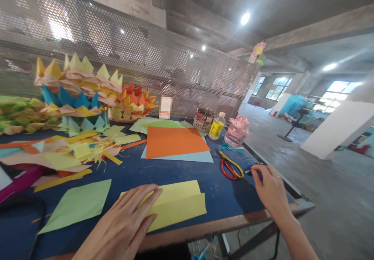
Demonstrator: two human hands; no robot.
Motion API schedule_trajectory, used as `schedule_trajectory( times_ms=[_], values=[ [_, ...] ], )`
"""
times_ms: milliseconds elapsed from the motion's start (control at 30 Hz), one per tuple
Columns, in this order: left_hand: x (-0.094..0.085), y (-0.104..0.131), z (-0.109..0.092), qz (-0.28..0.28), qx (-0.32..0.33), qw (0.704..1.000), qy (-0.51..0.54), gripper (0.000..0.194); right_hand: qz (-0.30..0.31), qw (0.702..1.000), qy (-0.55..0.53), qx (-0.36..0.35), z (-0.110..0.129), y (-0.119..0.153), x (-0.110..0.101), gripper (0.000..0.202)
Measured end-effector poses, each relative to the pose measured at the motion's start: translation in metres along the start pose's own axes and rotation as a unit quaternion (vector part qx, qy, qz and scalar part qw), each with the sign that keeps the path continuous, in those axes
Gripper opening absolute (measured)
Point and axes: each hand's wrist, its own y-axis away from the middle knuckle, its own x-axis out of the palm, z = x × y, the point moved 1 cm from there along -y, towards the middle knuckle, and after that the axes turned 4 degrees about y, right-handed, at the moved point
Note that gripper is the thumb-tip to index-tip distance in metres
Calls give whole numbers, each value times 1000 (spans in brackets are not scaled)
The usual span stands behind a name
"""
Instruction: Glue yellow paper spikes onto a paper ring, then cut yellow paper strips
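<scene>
My left hand (130, 219) lies flat, fingers spread, pressing the left end of a folded yellow paper sheet (178, 203) near the table's front edge. My right hand (270, 192) is at the right edge of the blue table (222, 190), fingers pinched on a small dark blue object (251, 168) that is mostly hidden, so what it is cannot be told. Red-and-yellow handled scissors (230, 167) lie just left of that hand. A light green sheet (77, 205) lies to the left of my left hand.
An orange sheet (173, 141) on a pale blue one lies mid-table. Folded paper crowns (78, 90) and strips pile up at the back left. A woven basket (203, 120), yellow bottle (216, 127) and pink jar (236, 130) stand at the back right. A perforated metal screen (146, 53) backs the table.
</scene>
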Motion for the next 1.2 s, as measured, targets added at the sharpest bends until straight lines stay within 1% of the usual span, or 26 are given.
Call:
schedule_trajectory(
  times_ms=[67, 100, 200, 267, 300, 367, 467, 567, 600, 633, 700, 767, 800, 867, 933, 1033, 1100, 1133, 1200],
  values=[
    [0, -7, 2, 26, -22, 999, -18, 40, 49, 997, -6, -66, 19, -10, -5, 24],
    [0, -11, 4, 44, -34, 998, -29, 42, 71, 994, -1, -88, 29, -15, -7, 23],
    [-3, -22, 7, 116, -66, 990, -53, 46, 116, 986, 36, -110, 51, -28, -10, 22],
    [-6, -30, 8, 168, -75, 981, -57, 46, 139, 982, 55, -113, 60, -36, -12, 19],
    [-8, -33, 9, 187, -75, 978, -54, 46, 151, 980, 60, -114, 63, -39, -12, 18],
    [-11, -39, 10, 208, -75, 975, -36, 47, 177, 975, 63, -115, 65, -45, -13, 17],
    [-10, -45, 16, 229, -103, 968, 19, 57, 215, 969, 49, -108, 64, -50, -10, 18],
    [-7, -51, 21, 292, -148, 939, 105, 71, 244, 965, 20, -94, 62, -53, -4, 22],
    [-7, -53, 22, 311, -162, 927, 135, 72, 247, 965, 8, -89, 61, -54, -2, 25],
    [-7, -55, 22, 325, -176, 915, 161, 70, 247, 965, -4, -85, 61, -54, 0, 28],
    [-8, -58, 21, 338, -203, 899, 190, 57, 234, 968, -34, -79, 63, -54, 1, 34],
    [-9, -59, 19, 340, -219, 895, 188, 43, 214, 971, -71, -77, 68, -54, 0, 39],
    [-10, -59, 19, 338, -218, 897, 184, 39, 204, 972, -92, -78, 71, -53, -2, 41],
    [-12, -59, 18, 330, -211, 902, 183, 36, 182, 969, -144, -83, 80, -54, -6, 44],
    [-14, -59, 17, 325, -217, 898, 201, 36, 159, 962, -203, -91, 90, -55, -12, 47],
    [-17, -60, 14, 330, -256, 879, 228, 50, 127, 941, -297, -106, 110, -62, -22, 47],
    [-18, -59, 12, 342, -270, 873, 217, 58, 107, 919, -362, -116, 125, -68, -26, 44],
    [-18, -59, 13, 346, -270, 875, 204, 57, 98, 905, -395, -120, 133, -72, -28, 42],
    [-18, -60, 17, 344, -254, 883, 191, 44, 86, 874, -461, -124, 148, -80, -28, 40]
  ],
)
